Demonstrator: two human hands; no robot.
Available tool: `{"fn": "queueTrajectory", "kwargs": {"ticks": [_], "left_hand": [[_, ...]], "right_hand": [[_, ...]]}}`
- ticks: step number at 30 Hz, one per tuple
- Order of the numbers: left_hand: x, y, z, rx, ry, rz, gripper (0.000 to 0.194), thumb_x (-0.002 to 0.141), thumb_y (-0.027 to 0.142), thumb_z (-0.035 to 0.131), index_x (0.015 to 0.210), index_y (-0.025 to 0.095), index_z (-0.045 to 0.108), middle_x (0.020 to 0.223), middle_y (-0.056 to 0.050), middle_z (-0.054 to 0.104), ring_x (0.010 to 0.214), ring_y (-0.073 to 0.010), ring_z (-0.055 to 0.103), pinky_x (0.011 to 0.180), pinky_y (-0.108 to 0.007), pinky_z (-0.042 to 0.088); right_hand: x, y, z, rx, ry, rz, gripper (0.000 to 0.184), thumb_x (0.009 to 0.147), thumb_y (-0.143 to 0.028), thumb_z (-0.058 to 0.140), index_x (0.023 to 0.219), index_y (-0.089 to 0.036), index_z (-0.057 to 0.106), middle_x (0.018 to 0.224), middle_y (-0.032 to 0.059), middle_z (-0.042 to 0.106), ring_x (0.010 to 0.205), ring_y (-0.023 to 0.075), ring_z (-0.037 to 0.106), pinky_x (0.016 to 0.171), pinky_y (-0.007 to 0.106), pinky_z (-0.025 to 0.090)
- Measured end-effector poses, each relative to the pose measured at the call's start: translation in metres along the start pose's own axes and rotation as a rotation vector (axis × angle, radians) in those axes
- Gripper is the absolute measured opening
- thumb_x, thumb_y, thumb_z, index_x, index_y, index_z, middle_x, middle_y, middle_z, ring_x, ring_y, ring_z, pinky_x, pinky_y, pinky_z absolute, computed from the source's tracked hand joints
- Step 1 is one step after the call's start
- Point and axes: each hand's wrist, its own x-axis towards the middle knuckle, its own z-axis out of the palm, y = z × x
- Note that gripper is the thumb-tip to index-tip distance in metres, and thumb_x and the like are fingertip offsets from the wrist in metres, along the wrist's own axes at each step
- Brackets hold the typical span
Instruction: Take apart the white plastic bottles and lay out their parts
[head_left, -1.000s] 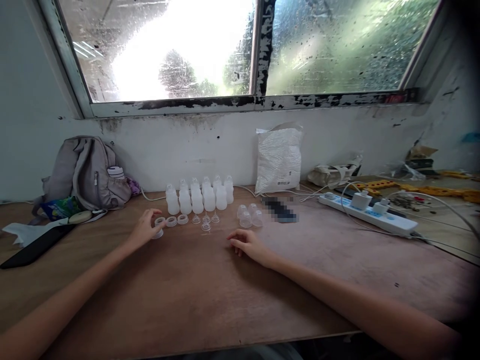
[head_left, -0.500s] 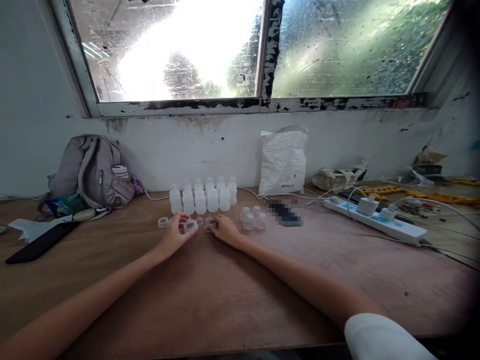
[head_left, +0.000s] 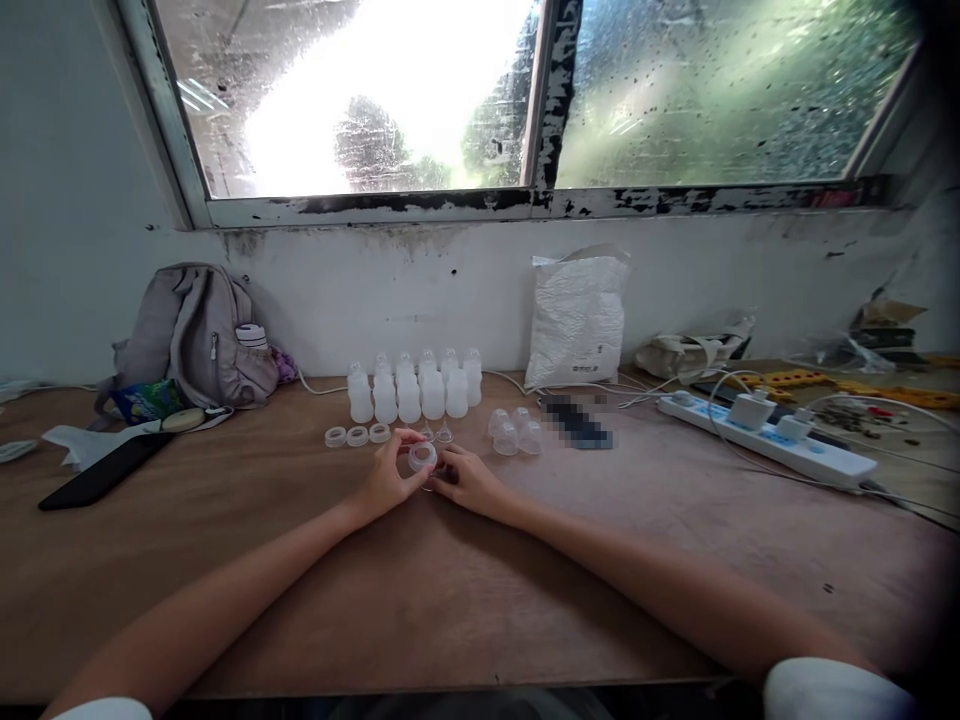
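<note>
My left hand (head_left: 388,480) grips a translucent bottle collar ring (head_left: 422,457) between thumb and fingers, its opening facing up toward me. Right beside it, my right hand (head_left: 472,483) is closed in a pinch on a clear bottle nipple, mostly hidden under the ring and fingers. Beyond the fingertips stand more clear nipples (head_left: 444,434). Three loose collar rings (head_left: 357,436) lie in a row to the left. Behind the hands, several frosted baby bottles (head_left: 408,398) stand upright in rows. To the right sit several clear dome caps (head_left: 529,436).
A grey backpack (head_left: 202,340) leans on the wall at left, with a black flat case (head_left: 105,472) before it. A white plastic package (head_left: 576,320) stands behind the caps. A blurred dark phone-like object (head_left: 577,424) and a power strip (head_left: 772,440) with cables lie at right.
My hands have come together, the left moving right with a collar ring toward the right hand. Three loose rings now show where my left hand partly covered them. The view has shifted slightly.
</note>
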Motion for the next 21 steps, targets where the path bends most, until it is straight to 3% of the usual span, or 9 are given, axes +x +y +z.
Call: {"fn": "queueTrajectory", "kwargs": {"ticks": [5,11,21], "left_hand": [[0.002,0.001,0.0,0.104,-0.117,0.015,0.027,0.072,0.021,0.055,0.098,0.02,0.047,0.098,-0.007,0.054,0.092,-0.0182,0.054,0.085,-0.035,0.044],[0.002,0.002,-0.001,0.157,-0.168,0.021,0.029,0.072,0.021,0.054,0.1,0.02,0.046,0.095,-0.006,0.055,0.088,-0.0177,0.054,0.081,-0.033,0.044],[0.004,-0.013,0.001,0.098,-0.32,-0.057,0.032,0.064,0.025,0.063,0.093,0.02,0.049,0.091,-0.004,0.056,0.083,-0.0175,0.054,0.075,-0.031,0.046]], "right_hand": [[0.004,0.001,-0.001,0.054,-0.011,-0.005,0.012,0.069,-0.018,0.057,0.081,-0.015,0.057,0.076,0.0037,0.056,0.068,0.0138,0.05,0.063,0.024,0.04],[0.003,0.006,0.0,0.199,0.055,0.068,0.041,0.062,-0.001,0.045,0.1,-0.018,0.051,0.076,0.0,0.057,0.065,0.0105,0.05,0.061,0.021,0.041],[0.003,0.004,-0.001,0.167,0.066,0.103,0.039,0.06,0.002,0.042,0.091,-0.014,0.058,0.075,0.0027,0.06,0.064,0.0111,0.051,0.059,0.021,0.041]]}}
